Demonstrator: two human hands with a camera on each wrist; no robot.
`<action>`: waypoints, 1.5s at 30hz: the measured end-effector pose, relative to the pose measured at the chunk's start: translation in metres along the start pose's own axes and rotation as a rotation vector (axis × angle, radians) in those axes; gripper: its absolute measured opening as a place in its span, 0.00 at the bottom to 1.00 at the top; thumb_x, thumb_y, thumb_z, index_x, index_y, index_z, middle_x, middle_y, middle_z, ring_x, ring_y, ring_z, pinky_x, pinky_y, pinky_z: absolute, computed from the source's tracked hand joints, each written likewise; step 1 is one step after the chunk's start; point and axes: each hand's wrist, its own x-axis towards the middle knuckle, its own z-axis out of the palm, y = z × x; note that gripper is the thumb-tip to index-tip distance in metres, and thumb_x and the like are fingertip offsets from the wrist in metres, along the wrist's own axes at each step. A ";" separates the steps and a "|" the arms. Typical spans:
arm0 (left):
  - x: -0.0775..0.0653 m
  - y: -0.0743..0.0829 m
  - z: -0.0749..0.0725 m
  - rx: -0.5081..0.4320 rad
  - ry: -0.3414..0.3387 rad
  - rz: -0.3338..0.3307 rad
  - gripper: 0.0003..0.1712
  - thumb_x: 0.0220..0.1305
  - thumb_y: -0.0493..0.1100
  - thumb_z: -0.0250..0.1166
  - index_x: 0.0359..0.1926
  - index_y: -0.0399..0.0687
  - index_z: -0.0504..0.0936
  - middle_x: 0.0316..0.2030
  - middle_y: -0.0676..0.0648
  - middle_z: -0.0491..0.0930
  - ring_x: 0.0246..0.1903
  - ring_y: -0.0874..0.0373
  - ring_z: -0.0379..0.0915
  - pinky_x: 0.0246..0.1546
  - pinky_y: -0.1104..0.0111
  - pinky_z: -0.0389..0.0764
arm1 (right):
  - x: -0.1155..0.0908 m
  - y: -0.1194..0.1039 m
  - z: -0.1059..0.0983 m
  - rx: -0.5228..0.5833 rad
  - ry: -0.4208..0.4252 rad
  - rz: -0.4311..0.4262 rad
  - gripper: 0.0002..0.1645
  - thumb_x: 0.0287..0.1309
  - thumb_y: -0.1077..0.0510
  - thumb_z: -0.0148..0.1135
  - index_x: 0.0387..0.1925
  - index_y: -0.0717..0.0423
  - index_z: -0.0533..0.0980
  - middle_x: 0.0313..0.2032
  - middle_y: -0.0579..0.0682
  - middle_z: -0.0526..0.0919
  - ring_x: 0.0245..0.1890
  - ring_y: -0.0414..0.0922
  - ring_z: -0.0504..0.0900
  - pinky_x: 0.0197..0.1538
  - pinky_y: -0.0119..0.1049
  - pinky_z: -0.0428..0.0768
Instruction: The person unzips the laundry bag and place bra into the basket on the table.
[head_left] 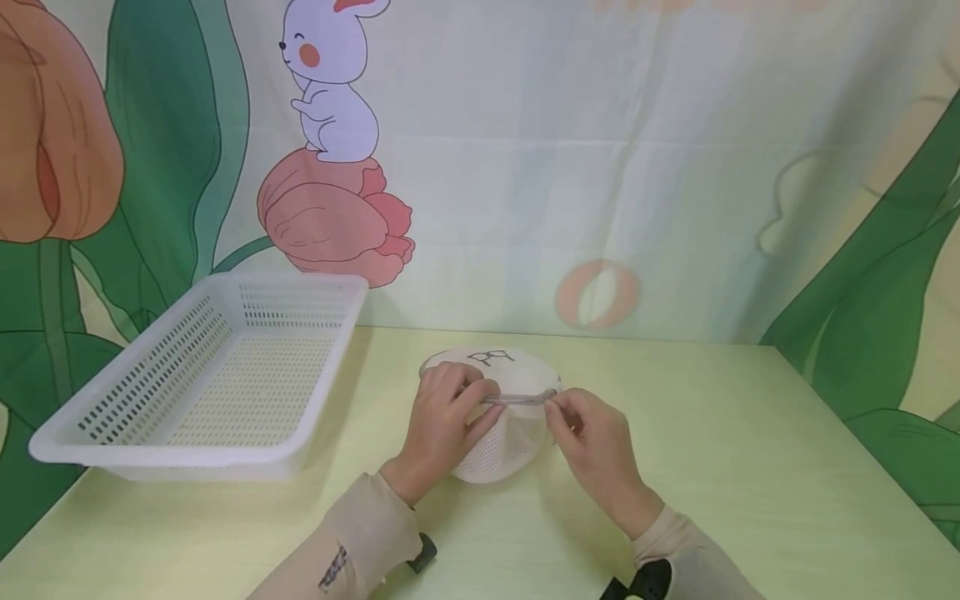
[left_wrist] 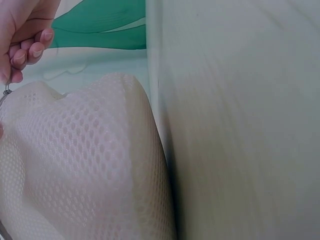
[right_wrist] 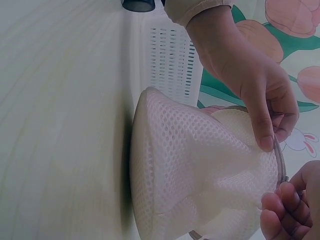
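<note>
The mesh laundry bag [head_left: 495,450] rests on the counter [head_left: 720,467] before me. My left hand [head_left: 442,425] pinches it along the zipper [head_left: 519,400], probably to keep that taut, while my right hand [head_left: 598,454] pinches the zipper pull [left_wrist: 7,87] toward the right.

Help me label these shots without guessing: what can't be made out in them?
Inside of the bag: hidden in every view by its mesh sides and top.
Full shape of the zip pull: partly hidden by fingertips of the right hand, right wrist view.
Most of the left hand: cut off by the left edge, left wrist view.
What the print on top shows: too small, head view.
</note>
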 end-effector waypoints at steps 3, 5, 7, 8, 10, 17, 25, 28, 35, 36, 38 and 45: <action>0.000 0.000 0.000 -0.003 0.000 0.000 0.10 0.51 0.42 0.73 0.32 0.49 0.78 0.31 0.51 0.75 0.35 0.56 0.70 0.39 0.63 0.70 | 0.000 0.000 0.000 0.001 0.000 0.001 0.07 0.53 0.67 0.65 0.24 0.55 0.76 0.18 0.42 0.77 0.17 0.31 0.71 0.21 0.20 0.69; 0.000 0.000 0.000 -0.005 0.001 0.001 0.10 0.51 0.42 0.72 0.32 0.49 0.78 0.31 0.51 0.75 0.35 0.56 0.70 0.39 0.63 0.70 | 0.000 0.000 0.000 0.000 -0.002 0.002 0.07 0.53 0.67 0.65 0.24 0.56 0.76 0.17 0.43 0.77 0.17 0.30 0.71 0.21 0.21 0.69; 0.000 0.000 0.000 -0.008 0.002 0.003 0.10 0.51 0.41 0.72 0.32 0.49 0.78 0.31 0.50 0.75 0.35 0.56 0.70 0.39 0.63 0.70 | 0.000 0.001 0.000 0.000 -0.005 0.009 0.07 0.53 0.67 0.65 0.24 0.56 0.76 0.18 0.43 0.77 0.17 0.30 0.70 0.20 0.21 0.70; 0.000 0.000 0.000 -0.008 0.002 0.005 0.10 0.51 0.41 0.72 0.31 0.49 0.78 0.31 0.50 0.75 0.35 0.56 0.70 0.39 0.63 0.70 | 0.000 0.001 -0.001 0.000 -0.007 0.014 0.07 0.54 0.67 0.65 0.25 0.56 0.76 0.18 0.44 0.77 0.17 0.30 0.70 0.20 0.21 0.70; 0.000 0.000 -0.001 -0.009 0.003 0.007 0.10 0.51 0.41 0.72 0.31 0.49 0.78 0.31 0.50 0.75 0.35 0.56 0.70 0.39 0.63 0.70 | 0.000 0.001 -0.001 -0.001 -0.013 0.024 0.06 0.54 0.66 0.64 0.25 0.56 0.76 0.18 0.44 0.77 0.17 0.30 0.70 0.20 0.22 0.70; 0.000 0.000 -0.001 -0.012 0.004 0.010 0.10 0.51 0.42 0.72 0.32 0.48 0.78 0.31 0.50 0.75 0.35 0.56 0.70 0.39 0.63 0.70 | 0.000 0.001 -0.002 -0.010 -0.028 0.048 0.05 0.55 0.66 0.64 0.26 0.56 0.77 0.18 0.43 0.77 0.18 0.30 0.70 0.21 0.25 0.72; 0.000 -0.001 -0.001 -0.016 0.012 0.012 0.10 0.51 0.41 0.72 0.32 0.48 0.78 0.31 0.50 0.75 0.35 0.56 0.69 0.39 0.63 0.70 | 0.000 0.002 -0.003 -0.031 -0.027 0.073 0.05 0.55 0.65 0.63 0.26 0.56 0.77 0.18 0.44 0.78 0.18 0.32 0.69 0.21 0.25 0.71; 0.000 -0.001 -0.001 -0.015 0.015 0.016 0.10 0.50 0.41 0.72 0.32 0.48 0.78 0.31 0.50 0.74 0.35 0.56 0.70 0.39 0.63 0.70 | 0.000 0.002 -0.003 -0.029 -0.022 0.066 0.05 0.55 0.65 0.63 0.25 0.56 0.77 0.18 0.44 0.77 0.18 0.32 0.69 0.21 0.25 0.72; -0.001 0.000 -0.001 -0.006 0.004 0.011 0.10 0.51 0.42 0.72 0.32 0.48 0.78 0.31 0.50 0.74 0.34 0.56 0.69 0.39 0.63 0.70 | 0.000 0.003 -0.003 -0.055 -0.017 0.055 0.06 0.55 0.65 0.63 0.24 0.55 0.76 0.18 0.43 0.76 0.18 0.32 0.68 0.22 0.25 0.71; -0.001 0.000 -0.001 -0.005 0.004 0.011 0.10 0.51 0.42 0.72 0.32 0.48 0.78 0.31 0.50 0.74 0.34 0.56 0.69 0.39 0.63 0.70 | 0.000 0.003 -0.003 -0.058 -0.017 0.055 0.06 0.55 0.65 0.63 0.24 0.55 0.76 0.17 0.43 0.76 0.18 0.32 0.68 0.22 0.25 0.71; -0.001 0.000 -0.001 -0.005 0.001 0.009 0.10 0.51 0.42 0.72 0.32 0.48 0.78 0.31 0.50 0.75 0.35 0.56 0.69 0.39 0.63 0.70 | 0.000 0.003 -0.003 -0.058 -0.017 0.054 0.07 0.55 0.66 0.63 0.24 0.55 0.76 0.18 0.43 0.76 0.18 0.32 0.68 0.22 0.25 0.70; -0.001 -0.002 0.000 -0.009 0.000 0.009 0.10 0.51 0.42 0.72 0.32 0.48 0.79 0.31 0.50 0.75 0.35 0.56 0.69 0.39 0.63 0.70 | 0.000 0.006 -0.003 -0.065 -0.024 0.065 0.07 0.55 0.65 0.63 0.24 0.55 0.76 0.18 0.44 0.77 0.19 0.33 0.69 0.22 0.25 0.70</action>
